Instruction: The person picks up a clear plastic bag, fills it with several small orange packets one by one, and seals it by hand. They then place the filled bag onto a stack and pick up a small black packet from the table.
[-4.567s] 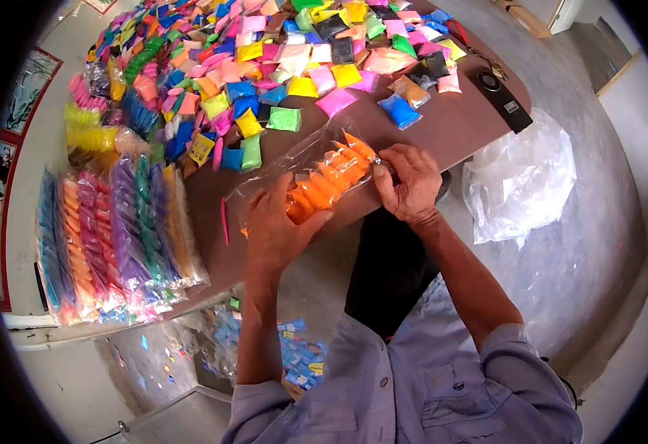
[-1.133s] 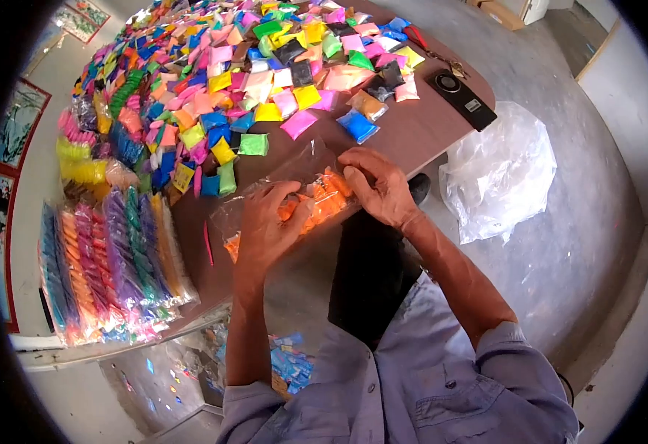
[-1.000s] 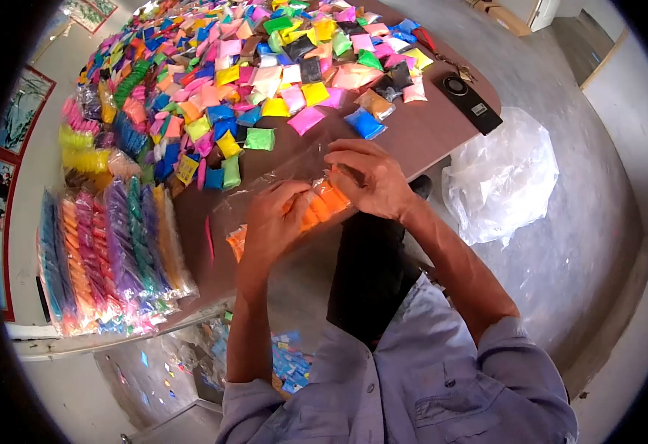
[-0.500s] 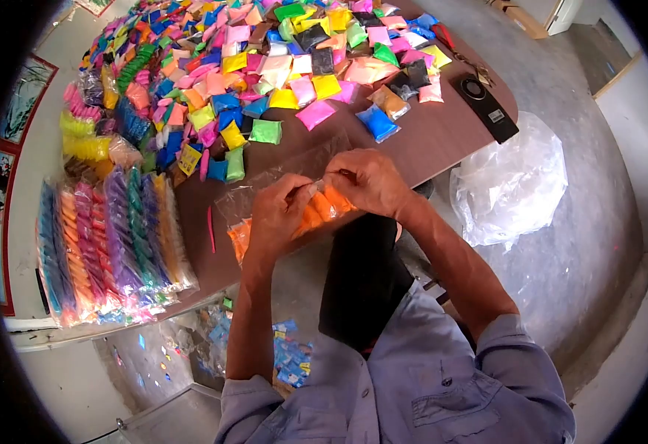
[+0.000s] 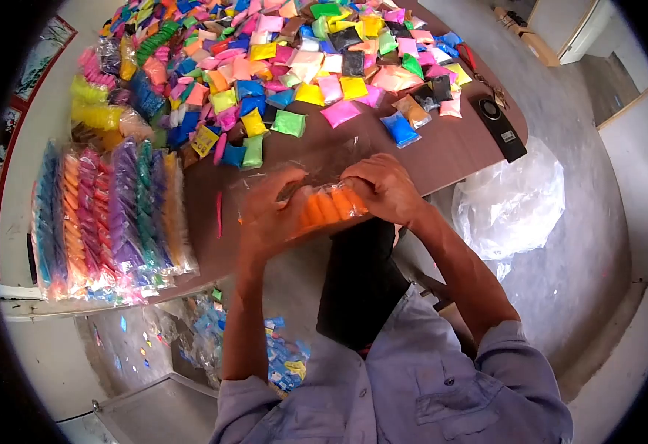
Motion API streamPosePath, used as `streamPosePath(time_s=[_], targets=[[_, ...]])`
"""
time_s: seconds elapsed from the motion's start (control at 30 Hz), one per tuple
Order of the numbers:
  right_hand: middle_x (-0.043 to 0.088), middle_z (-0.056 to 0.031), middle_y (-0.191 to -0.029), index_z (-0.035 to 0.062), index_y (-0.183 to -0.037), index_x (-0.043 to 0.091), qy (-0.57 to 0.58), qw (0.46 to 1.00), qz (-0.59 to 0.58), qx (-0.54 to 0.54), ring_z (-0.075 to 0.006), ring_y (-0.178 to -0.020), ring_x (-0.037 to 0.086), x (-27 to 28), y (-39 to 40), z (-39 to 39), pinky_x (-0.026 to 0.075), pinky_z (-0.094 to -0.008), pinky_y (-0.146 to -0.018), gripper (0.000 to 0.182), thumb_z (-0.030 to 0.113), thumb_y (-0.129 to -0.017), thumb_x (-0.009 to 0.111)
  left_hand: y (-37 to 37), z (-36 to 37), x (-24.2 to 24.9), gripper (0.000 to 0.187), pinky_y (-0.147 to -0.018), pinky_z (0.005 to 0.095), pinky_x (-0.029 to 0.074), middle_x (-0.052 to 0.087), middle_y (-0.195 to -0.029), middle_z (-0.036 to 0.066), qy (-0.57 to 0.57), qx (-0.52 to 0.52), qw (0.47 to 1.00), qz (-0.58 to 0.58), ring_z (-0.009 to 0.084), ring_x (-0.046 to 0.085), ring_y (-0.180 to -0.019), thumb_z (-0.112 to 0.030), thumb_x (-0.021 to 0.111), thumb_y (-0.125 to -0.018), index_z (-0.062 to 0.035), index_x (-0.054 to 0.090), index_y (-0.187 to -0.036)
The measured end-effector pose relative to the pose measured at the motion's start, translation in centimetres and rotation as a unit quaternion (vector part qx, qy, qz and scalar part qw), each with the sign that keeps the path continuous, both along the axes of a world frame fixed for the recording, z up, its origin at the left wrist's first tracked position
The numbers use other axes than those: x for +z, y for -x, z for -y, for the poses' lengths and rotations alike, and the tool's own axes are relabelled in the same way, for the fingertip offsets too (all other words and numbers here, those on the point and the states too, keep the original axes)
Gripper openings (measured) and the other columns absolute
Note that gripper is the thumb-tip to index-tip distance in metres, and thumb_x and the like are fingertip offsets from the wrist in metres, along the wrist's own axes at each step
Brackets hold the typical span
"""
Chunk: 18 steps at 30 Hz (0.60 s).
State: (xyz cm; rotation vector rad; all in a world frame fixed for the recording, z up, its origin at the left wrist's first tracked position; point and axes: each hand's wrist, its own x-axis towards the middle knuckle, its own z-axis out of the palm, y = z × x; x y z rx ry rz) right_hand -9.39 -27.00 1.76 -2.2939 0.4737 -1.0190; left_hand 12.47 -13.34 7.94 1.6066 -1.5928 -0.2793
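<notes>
A clear plastic bag with a row of orange packets (image 5: 329, 207) inside lies at the table's near edge, between my hands. My left hand (image 5: 273, 207) is closed on the bag's left part, a little blurred by motion. At the right end, my right hand (image 5: 384, 186) pinches the bag's upper edge with bent fingers. Loose clear film of the bag stands up beyond both hands. A thin pink strip (image 5: 219, 214) lies on the table left of my left hand.
A heap of small coloured packets (image 5: 309, 74) covers the far table. Filled clear bags of coloured packets (image 5: 109, 214) stand in a row at left. A black device (image 5: 500, 127) lies at the right edge. A big clear plastic bag (image 5: 512, 200) and blue packets (image 5: 287, 362) are below.
My left hand has shifted left and up along the bag, and my right hand has moved slightly right. More of the orange packets shows between them. The whole view has tilted slightly.
</notes>
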Motion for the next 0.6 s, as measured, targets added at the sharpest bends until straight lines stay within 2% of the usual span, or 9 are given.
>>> streamPosePath(time_s=[0.1, 0.17, 0.2, 0.27, 0.3, 0.37, 0.4, 0.47, 0.6], targets=[[0.078, -0.0111, -0.098, 0.0073, -0.105, 0.076, 0.009, 1.000, 0.011, 0.000, -0.0335, -0.094, 0.073, 0.1, 0.0, -0.4, 0.055, -0.0446, -0.091, 0.012, 0.006, -0.093, 0.075, -2.0, -2.2, 0.5, 0.024, -0.089, 0.0435, 0.059, 0.078, -0.111, 0.018, -0.014, 0.008, 0.998, 0.065, 0.0370, 0.076, -0.102, -0.014, 0.080, -0.094, -0.0005, 0.073, -0.112], [0.078, -0.0107, -0.100, 0.0082, -0.106, 0.076, -0.013, 0.999, -0.045, -0.017, -0.0333, -0.097, 0.073, 0.4, 0.0, -0.5, 0.053, -0.0465, -0.100, 0.014, 0.008, -0.092, 0.076, -2.7, -3.2, 0.5, 0.020, -0.087, 0.0437, 0.059, 0.078, -0.109, 0.017, -0.074, -0.011, 0.987, 0.141, 0.0365, 0.075, -0.099, -0.016, 0.078, -0.094, -0.0020, 0.074, -0.108], [0.078, -0.0107, -0.100, 0.0082, -0.106, 0.076, -0.007, 0.999, -0.047, -0.013, -0.0333, -0.097, 0.073, 1.0, -0.2, -0.9, 0.053, -0.0465, -0.100, 0.014, 0.008, -0.092, 0.076, -2.9, -3.4, 0.6, 0.020, -0.087, 0.0437, 0.059, 0.078, -0.109, 0.017, -0.069, -0.006, 0.988, 0.139, 0.0365, 0.075, -0.099, -0.016, 0.078, -0.094, -0.0020, 0.074, -0.108], [0.078, -0.0096, -0.104, 0.0125, -0.107, 0.077, 0.006, 0.996, -0.075, -0.047, -0.0320, -0.102, 0.073, 2.2, 0.0, -1.8, 0.048, -0.0532, -0.109, 0.015, 0.017, -0.093, 0.074, -2.8, -3.5, 0.4, 0.016, -0.083, 0.0419, 0.059, 0.078, -0.105, 0.015, -0.091, 0.003, 0.994, 0.063, 0.0347, 0.075, -0.095, -0.016, 0.077, -0.095, -0.0044, 0.076, -0.105], [0.078, -0.0096, -0.104, 0.0125, -0.107, 0.077, 0.012, 0.996, -0.080, -0.045, -0.0320, -0.102, 0.073, 2.7, -0.3, -2.0, 0.048, -0.0532, -0.109, 0.015, 0.017, -0.093, 0.074, -2.8, -3.5, 0.3, 0.016, -0.083, 0.0419, 0.059, 0.078, -0.105, 0.015, -0.086, 0.006, 0.995, 0.056, 0.0347, 0.075, -0.095, -0.016, 0.077, -0.095, -0.0044, 0.076, -0.105], [0.079, -0.0089, -0.111, 0.0123, -0.112, 0.077, 0.035, 0.994, -0.099, -0.038, -0.0299, -0.110, 0.073, 3.6, -1.3, -2.4, 0.038, -0.0538, -0.120, 0.023, 0.020, -0.091, 0.081, -3.0, -3.7, -0.1, 0.015, -0.084, 0.0371, 0.060, 0.076, -0.103, 0.015, -0.094, -0.015, 0.995, 0.042, 0.0305, 0.075, -0.095, -0.012, 0.079, -0.097, -0.0026, 0.076, -0.109], [0.079, -0.0089, -0.111, 0.0123, -0.112, 0.077, 0.039, 0.993, -0.103, -0.034, -0.0299, -0.110, 0.073, 3.9, -1.9, -2.7, 0.038, -0.0538, -0.120, 0.023, 0.020, -0.091, 0.081, -3.0, -3.7, -0.2, 0.015, -0.084, 0.0371, 0.060, 0.076, -0.103, 0.015, -0.091, -0.011, 0.995, 0.038, 0.0305, 0.075, -0.095, -0.012, 0.079, -0.097, -0.0026, 0.076, -0.109], [0.079, -0.0101, -0.116, 0.0144, -0.119, 0.077, 0.089, 0.985, -0.144, -0.028, -0.0290, -0.116, 0.073, 4.2, -3.3, -3.4, 0.039, -0.0547, -0.120, 0.027, 0.024, -0.094, 0.079, -2.9, -3.8, -0.2, 0.013, -0.080, 0.0350, 0.059, 0.075, -0.098, 0.013, -0.130, 0.003, 0.991, -0.018, 0.0239, 0.075, -0.090, -0.011, 0.079, -0.097, -0.0019, 0.074, -0.105], [0.079, -0.0108, -0.121, 0.0159, -0.123, 0.076, 0.057, 0.981, -0.185, 0.017, -0.0285, -0.119, 0.072, 4.0, -4.7, -3.5, 0.040, -0.0570, -0.121, 0.028, 0.027, -0.097, 0.077, -3.3, -3.8, -0.5, 0.012, -0.077, 0.0331, 0.059, 0.075, -0.095, 0.012, -0.140, 0.012, 0.989, -0.045, 0.0187, 0.074, -0.085, -0.009, 0.080, -0.097, -0.0016, 0.073, -0.103]])
